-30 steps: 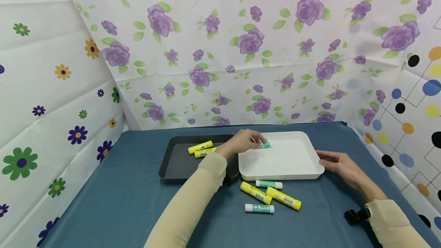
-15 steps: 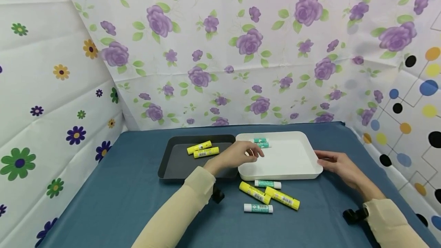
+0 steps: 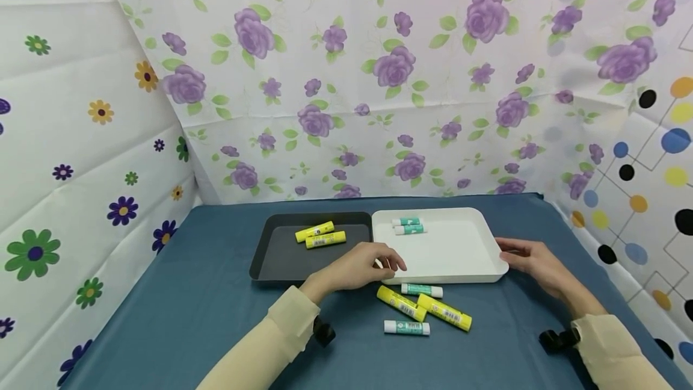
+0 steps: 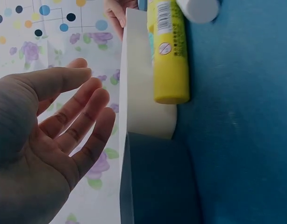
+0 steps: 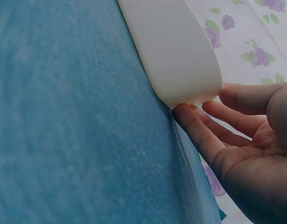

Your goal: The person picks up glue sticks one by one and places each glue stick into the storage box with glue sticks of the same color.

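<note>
1. The surface (image 3: 162, 318), under a blue cloth, spans the lower half of the frame and carries the trays and sticks.
2. The white tray (image 3: 455, 257), right of centre, has two green sticks (image 3: 410, 230) lying close together in its upper left part.
3. The dark tray (image 3: 276, 263), left of centre and edge to edge with the white one, has two yellow sticks (image 3: 325, 240) close together in its upper right part. Judging by how things lie, the work is about half done: four sticks are in, one colour per tray, and four are left outside.
4. The right hand (image 3: 536, 260), its forearm coming from the lower right, has its grip on the white tray's right end: thumb at the rim, a finger low at the corner.
5. The left hand (image 3: 360, 266), its forearm slanting up from the bottom edge, hangs over the white tray's lower left corner. Its fingers bend loosely, thumb apart; the grip is released and holds nothing.
6. Two loose yellow sticks (image 3: 444, 312) lie slanted below the white tray, apparently touching.
7. Two loose green sticks (image 3: 406, 327) lie nearly level, one above the yellow ones, just beside the tray, the other below.
</note>
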`<move>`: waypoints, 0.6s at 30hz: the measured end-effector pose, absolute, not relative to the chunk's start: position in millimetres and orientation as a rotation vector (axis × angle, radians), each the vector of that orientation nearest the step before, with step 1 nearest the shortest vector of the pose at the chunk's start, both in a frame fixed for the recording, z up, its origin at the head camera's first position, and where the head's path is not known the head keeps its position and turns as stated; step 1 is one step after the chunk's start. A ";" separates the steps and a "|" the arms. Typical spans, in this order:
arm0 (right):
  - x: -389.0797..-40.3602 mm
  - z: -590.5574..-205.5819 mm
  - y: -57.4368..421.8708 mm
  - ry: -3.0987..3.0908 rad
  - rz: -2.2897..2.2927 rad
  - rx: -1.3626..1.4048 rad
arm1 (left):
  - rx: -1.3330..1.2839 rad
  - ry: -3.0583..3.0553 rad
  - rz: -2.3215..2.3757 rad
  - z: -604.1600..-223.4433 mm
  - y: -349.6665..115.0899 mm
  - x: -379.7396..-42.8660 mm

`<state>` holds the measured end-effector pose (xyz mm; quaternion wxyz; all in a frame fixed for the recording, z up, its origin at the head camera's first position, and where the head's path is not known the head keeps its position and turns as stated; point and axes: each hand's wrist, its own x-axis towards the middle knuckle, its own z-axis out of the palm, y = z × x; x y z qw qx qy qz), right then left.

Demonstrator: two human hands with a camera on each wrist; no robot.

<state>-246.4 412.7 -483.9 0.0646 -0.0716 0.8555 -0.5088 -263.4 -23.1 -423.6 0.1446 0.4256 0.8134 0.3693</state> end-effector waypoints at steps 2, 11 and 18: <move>-246.6 -483.7 411.7 2.582 -1.537 -0.215 | 1.230 2.340 1.058 -424.3 -27.1 -258.3; -246.2 -486.1 412.9 2.552 -1.572 -0.223 | 1.225 2.348 1.015 -424.7 -40.8 -242.4; -246.9 -484.2 412.0 2.555 -1.565 -0.229 | 1.243 2.324 0.990 -432.4 -41.7 -230.2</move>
